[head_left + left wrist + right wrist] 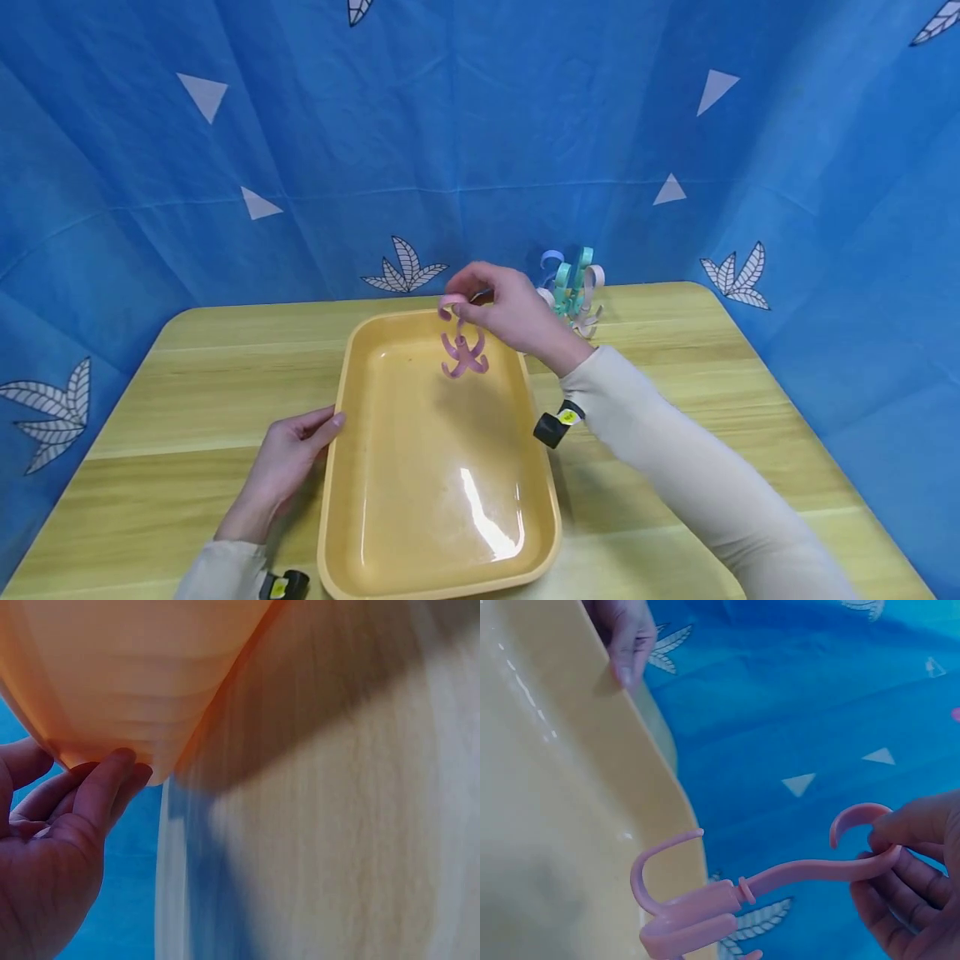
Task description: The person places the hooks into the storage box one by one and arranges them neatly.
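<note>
- Blue cloth (450, 125) covers the background, printed with four pale triangles (202, 96) and five leaf shapes (405, 265) in the head view (two of the leaves cut off by the frame edge).
- One wooden table (225, 358) stands before it, with one yellow tray (420, 467) on top, its long sides running away from the person.
- Right hand (517, 312): thumb and fingers pinch one pink hook (463, 357) near its curved upper end, where the bend meets the stem.
- That pink hook hangs below the fingertips, its prongs (four, as seen from the head) spread over the far part of the tray, apart from the tray's floor.
- Left hand (288, 458): it grips the tray by its left side, thumb at the rim and the other fingers tucked against the outside.
- More hooks (577, 279) sit in a cluster at the back of the table, just beyond the right hand, in blue, green and whitish colours; they overlap, so I cannot tell their number.
- Two pale sleeves (675, 467) reach in, one per arm, and two black wrist cameras (553, 429) show, one at each cuff.
</note>
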### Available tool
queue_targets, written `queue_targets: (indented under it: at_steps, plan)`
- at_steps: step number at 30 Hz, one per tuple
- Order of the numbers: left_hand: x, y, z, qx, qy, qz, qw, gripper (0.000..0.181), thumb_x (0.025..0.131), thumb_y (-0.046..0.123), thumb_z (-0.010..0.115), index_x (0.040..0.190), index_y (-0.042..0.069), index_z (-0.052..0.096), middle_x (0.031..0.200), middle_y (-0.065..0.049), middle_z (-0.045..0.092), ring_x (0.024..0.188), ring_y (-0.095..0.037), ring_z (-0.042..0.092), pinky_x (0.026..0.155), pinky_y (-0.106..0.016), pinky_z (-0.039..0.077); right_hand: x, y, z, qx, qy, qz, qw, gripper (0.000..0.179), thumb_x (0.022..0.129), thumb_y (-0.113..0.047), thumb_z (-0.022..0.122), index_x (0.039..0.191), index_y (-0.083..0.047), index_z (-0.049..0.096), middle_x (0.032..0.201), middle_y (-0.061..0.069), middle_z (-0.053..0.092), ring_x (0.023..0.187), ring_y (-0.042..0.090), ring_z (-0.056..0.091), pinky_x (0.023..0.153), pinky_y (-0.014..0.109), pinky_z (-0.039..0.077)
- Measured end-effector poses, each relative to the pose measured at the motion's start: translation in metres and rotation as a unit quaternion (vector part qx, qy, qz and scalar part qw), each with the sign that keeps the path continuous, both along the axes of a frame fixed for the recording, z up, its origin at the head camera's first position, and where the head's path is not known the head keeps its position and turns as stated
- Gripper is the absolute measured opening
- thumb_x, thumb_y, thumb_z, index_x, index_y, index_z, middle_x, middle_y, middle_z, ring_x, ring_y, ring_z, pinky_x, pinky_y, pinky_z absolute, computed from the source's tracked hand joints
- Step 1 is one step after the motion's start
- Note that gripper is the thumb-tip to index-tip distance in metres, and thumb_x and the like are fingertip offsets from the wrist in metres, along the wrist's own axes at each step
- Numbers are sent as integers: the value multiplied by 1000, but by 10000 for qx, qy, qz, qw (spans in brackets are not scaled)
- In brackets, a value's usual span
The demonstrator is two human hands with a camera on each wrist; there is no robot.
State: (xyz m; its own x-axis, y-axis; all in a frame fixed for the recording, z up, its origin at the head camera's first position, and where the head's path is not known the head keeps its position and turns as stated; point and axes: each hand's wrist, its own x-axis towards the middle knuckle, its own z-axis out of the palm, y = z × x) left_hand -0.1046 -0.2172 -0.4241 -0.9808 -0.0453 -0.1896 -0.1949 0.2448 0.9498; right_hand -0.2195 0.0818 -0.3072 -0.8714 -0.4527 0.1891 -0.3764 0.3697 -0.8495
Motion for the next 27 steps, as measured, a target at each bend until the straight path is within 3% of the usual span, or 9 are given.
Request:
queue_targets:
  at_steps: [8, 19, 27]
  plan:
    - [-5, 4, 1, 259, 99, -49, 9996, 44, 100, 20, 61, 132, -9, 55, 123, -25, 62, 94, -12, 66, 79, -29, 58, -12, -22, -9, 13, 69, 322, 9995, 10, 95, -10, 67, 104, -11, 68, 96, -1, 68, 90, 18, 63, 79, 27, 56]
    - [-9, 6, 5, 341, 127, -81, 9993, 45, 99, 16, 63, 132, -12, 53, 121, -25, 62, 93, -13, 66, 78, -29, 59, -22, -35, -18, 124, 25, 234, 9996, 13, 94, -9, 68, 107, -9, 66, 97, 0, 66, 91, 16, 60, 78, 25, 54]
    - [-2, 0, 2, 16, -51, 9, 10000, 49, 99, 20, 63, 135, -11, 51, 126, -22, 61, 95, -4, 62, 78, -24, 56, -23, -49, -29, 348, 84, 391, 9986, 14, 93, -8, 69, 108, -9, 68, 96, -2, 65, 92, 15, 60, 78, 22, 53]
